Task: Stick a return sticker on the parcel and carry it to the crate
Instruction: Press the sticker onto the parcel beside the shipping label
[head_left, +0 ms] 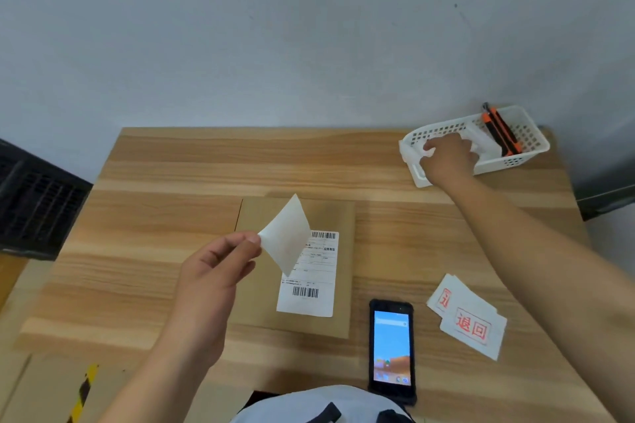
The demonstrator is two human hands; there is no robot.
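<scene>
Holding white sheet [287, 239] pinched by left hand [214, 269] fingertips above parcel [295, 271] | right hand [446, 158] fingers curled into basket [515, 148], grip unclear | next: likely press sticker onto parcel

We see a flat brown parcel [295, 271] lying on the wooden table [165, 175], a white shipping label [311, 280] stuck on its top. Our left hand [214, 271] pinches a blank white sheet [287, 237] by one corner above the parcel. Our right hand [446, 158] reaches into the white basket [515, 154] at the table's far right corner, where an orange utility knife [500, 134] lies. A phone [391, 348] and red-printed stickers [469, 318] rest near the front edge.
</scene>
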